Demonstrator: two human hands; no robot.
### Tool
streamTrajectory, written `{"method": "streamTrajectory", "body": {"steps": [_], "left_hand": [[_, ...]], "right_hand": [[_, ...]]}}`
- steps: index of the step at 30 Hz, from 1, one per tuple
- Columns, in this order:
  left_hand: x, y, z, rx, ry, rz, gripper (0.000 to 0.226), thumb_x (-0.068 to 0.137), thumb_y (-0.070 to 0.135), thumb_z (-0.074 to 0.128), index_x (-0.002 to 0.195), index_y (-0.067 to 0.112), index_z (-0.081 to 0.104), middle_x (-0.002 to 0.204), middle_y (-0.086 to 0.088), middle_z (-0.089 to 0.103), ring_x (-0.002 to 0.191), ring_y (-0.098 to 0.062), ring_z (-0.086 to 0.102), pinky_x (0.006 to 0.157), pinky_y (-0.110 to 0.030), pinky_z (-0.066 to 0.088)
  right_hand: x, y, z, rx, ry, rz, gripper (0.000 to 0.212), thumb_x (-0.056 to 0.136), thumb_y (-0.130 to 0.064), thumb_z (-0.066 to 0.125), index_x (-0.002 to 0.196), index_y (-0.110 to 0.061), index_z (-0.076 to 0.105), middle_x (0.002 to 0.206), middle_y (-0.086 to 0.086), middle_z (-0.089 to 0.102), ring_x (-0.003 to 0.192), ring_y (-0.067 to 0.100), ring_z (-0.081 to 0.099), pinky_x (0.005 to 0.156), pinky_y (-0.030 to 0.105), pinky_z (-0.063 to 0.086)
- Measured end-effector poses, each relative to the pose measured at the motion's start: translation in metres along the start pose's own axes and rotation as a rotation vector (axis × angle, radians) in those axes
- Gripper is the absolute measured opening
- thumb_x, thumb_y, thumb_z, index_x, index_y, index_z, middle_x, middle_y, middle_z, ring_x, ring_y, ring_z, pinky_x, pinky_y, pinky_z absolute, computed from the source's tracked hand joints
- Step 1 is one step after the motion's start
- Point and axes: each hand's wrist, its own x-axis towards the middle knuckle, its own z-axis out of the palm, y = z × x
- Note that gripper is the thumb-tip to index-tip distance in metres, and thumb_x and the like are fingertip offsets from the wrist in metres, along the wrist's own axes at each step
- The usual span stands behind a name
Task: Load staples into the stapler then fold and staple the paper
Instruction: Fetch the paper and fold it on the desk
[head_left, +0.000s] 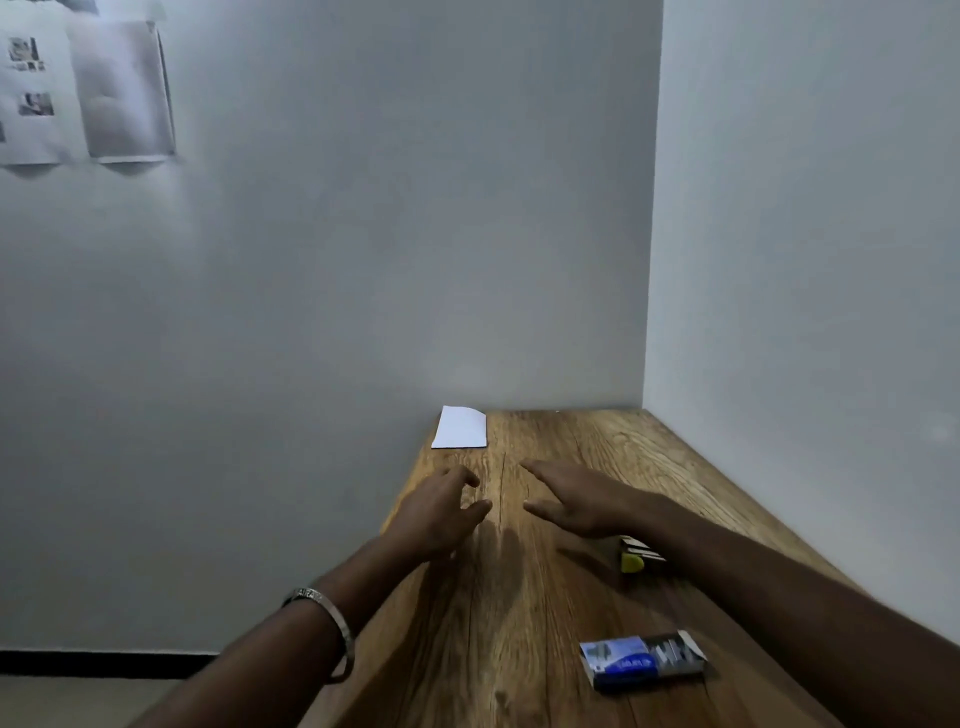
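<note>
Nearest the camera: blue staple box (644, 661), lying flat on the wooden table (509, 597), one end open with grey staple strips showing. Nothing touches it.

Farther in, right of centre, a small item with a yellow end (635, 559) sits on the table, mostly hidden under the right forearm. Probably the stapler, can't confirm from what shows.

Both arms reach forward over the tabletop. Left hand (439, 512) is unclenched, fingers loosely curled, thumb pointing inward, holding nothing. Metal bangle (332, 631) on the left wrist. Right hand (576, 499) is flat, palm down, fingers extended toward the far end, thumb out toward the left hand, also holding nothing. Hands are near each other but apart, bare wood between them. Can't tell whether either one rests on the surface or hovers just over it; shadows fall close beneath.

White paper (460, 427) lies at the far left corner of the table, against the wall (363, 234), beyond both hands and clear of them. Looks folded, narrow shape, one far corner slightly uneven.

Printed sheets (83, 88) hang on the wall, upper left, blurred.
</note>
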Motion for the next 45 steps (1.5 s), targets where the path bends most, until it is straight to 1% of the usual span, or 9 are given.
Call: {"method": "streamTrajectory", "body": {"steps": [11, 20, 24, 27, 29, 32, 34, 41, 45], "left_hand": [[0.12, -0.07, 0.006, 0.211, -0.12, -0.065, 0.069, 0.093, 0.052, 0.054, 0.149, 0.017, 0.033, 0.154, -0.009, 0.037, 0.137, -0.028, 0.042, 0.109, -0.043, 0.038], [0.196, -0.114, 0.043, 0.305, -0.179, -0.111, 0.073, 0.094, 0.059, 0.045, 0.152, 0.019, 0.026, 0.157, -0.008, 0.033, 0.14, -0.031, 0.038, 0.11, -0.05, 0.031], [0.215, -0.125, 0.056, 0.32, -0.236, -0.133, 0.059, 0.1, 0.051, 0.035, 0.148, 0.016, 0.034, 0.155, -0.008, 0.038, 0.139, -0.03, 0.04, 0.111, -0.05, 0.031], [0.217, -0.131, 0.059, 0.348, -0.273, -0.131, 0.046, 0.102, 0.045, 0.03, 0.131, 0.017, 0.051, 0.136, -0.01, 0.057, 0.121, -0.029, 0.054, 0.103, -0.047, 0.04], [0.213, -0.133, 0.06, 0.349, -0.257, -0.119, 0.043, 0.102, 0.041, 0.03, 0.126, 0.017, 0.057, 0.128, -0.009, 0.062, 0.114, -0.027, 0.058, 0.101, -0.045, 0.042], [0.205, -0.129, 0.058, 0.317, -0.211, -0.105, 0.04, 0.102, 0.034, 0.032, 0.124, 0.015, 0.06, 0.124, -0.009, 0.065, 0.11, -0.026, 0.059, 0.099, -0.043, 0.045], [0.199, -0.125, 0.057, 0.309, -0.207, -0.096, 0.039, 0.102, 0.029, 0.034, 0.125, 0.013, 0.061, 0.123, -0.01, 0.066, 0.11, -0.027, 0.06, 0.101, -0.044, 0.045], [0.157, -0.096, 0.042, 0.365, -0.236, -0.066, 0.037, 0.1, 0.02, 0.039, 0.125, 0.01, 0.064, 0.127, -0.011, 0.066, 0.117, -0.029, 0.059, 0.116, -0.05, 0.03], [0.121, -0.072, 0.03, 0.329, -0.264, -0.083, 0.034, 0.099, 0.023, 0.044, 0.12, 0.01, 0.067, 0.121, -0.008, 0.069, 0.108, -0.025, 0.064, 0.108, -0.044, 0.043]], "right_hand": [[0.132, 0.038, 0.026, -0.003, -0.039, 0.015, 0.07, 0.1, -0.041, 0.049, 0.155, -0.012, 0.017, 0.16, 0.012, 0.029, 0.146, 0.027, 0.031, 0.117, 0.041, 0.031], [0.21, 0.058, 0.048, -0.02, -0.103, 0.011, 0.071, 0.101, -0.039, 0.047, 0.155, -0.006, 0.017, 0.159, 0.014, 0.031, 0.144, 0.027, 0.033, 0.114, 0.035, 0.031], [0.23, 0.062, 0.057, -0.015, -0.163, 0.025, 0.062, 0.103, -0.035, 0.039, 0.155, -0.008, 0.019, 0.159, 0.013, 0.031, 0.144, 0.027, 0.034, 0.114, 0.035, 0.031], [0.234, 0.065, 0.065, -0.002, -0.211, 0.037, 0.047, 0.105, -0.037, 0.032, 0.142, -0.009, 0.043, 0.145, 0.015, 0.051, 0.128, 0.03, 0.05, 0.104, 0.038, 0.039], [0.23, 0.066, 0.068, 0.019, -0.206, 0.028, 0.042, 0.105, -0.036, 0.031, 0.133, -0.011, 0.05, 0.135, 0.014, 0.058, 0.119, 0.03, 0.054, 0.096, 0.037, 0.04], [0.222, 0.063, 0.066, 0.022, -0.19, 0.004, 0.04, 0.105, -0.035, 0.033, 0.13, -0.011, 0.052, 0.131, 0.014, 0.06, 0.116, 0.029, 0.055, 0.091, 0.035, 0.039], [0.212, 0.058, 0.062, 0.01, -0.196, 0.005, 0.04, 0.105, -0.034, 0.033, 0.131, -0.011, 0.053, 0.132, 0.013, 0.06, 0.118, 0.029, 0.055, 0.094, 0.037, 0.041], [0.157, 0.033, 0.043, -0.021, -0.235, 0.012, 0.043, 0.106, -0.031, 0.032, 0.135, -0.01, 0.054, 0.135, 0.011, 0.059, 0.121, 0.028, 0.056, 0.105, 0.043, 0.042], [0.115, 0.016, 0.035, 0.003, -0.229, 0.015, 0.037, 0.106, -0.031, 0.032, 0.109, -0.008, 0.061, 0.117, 0.013, 0.066, 0.104, 0.026, 0.059, 0.095, 0.042, 0.045]]}}
